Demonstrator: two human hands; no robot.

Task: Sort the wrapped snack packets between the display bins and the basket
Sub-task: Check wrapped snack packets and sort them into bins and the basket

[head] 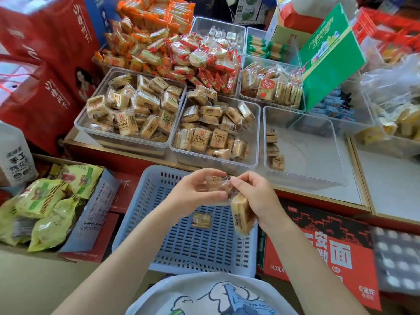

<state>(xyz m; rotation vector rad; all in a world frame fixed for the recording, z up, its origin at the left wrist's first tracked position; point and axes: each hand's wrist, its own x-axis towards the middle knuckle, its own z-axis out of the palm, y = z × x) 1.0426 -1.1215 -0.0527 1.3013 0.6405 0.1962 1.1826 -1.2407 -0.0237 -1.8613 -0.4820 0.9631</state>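
Clear bins (259, 163) on counter (363, 201)

pale blue slotted basket (159, 223), tan packets (218, 137), clear bins (318, 173)

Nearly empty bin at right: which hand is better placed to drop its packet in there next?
Probably the right hand: it grips a packet and is nearer the nearly empty bin than the left hand.

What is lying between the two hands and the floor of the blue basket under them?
In the head view, one wrapped packet lies on the blue basket floor, below both hands.
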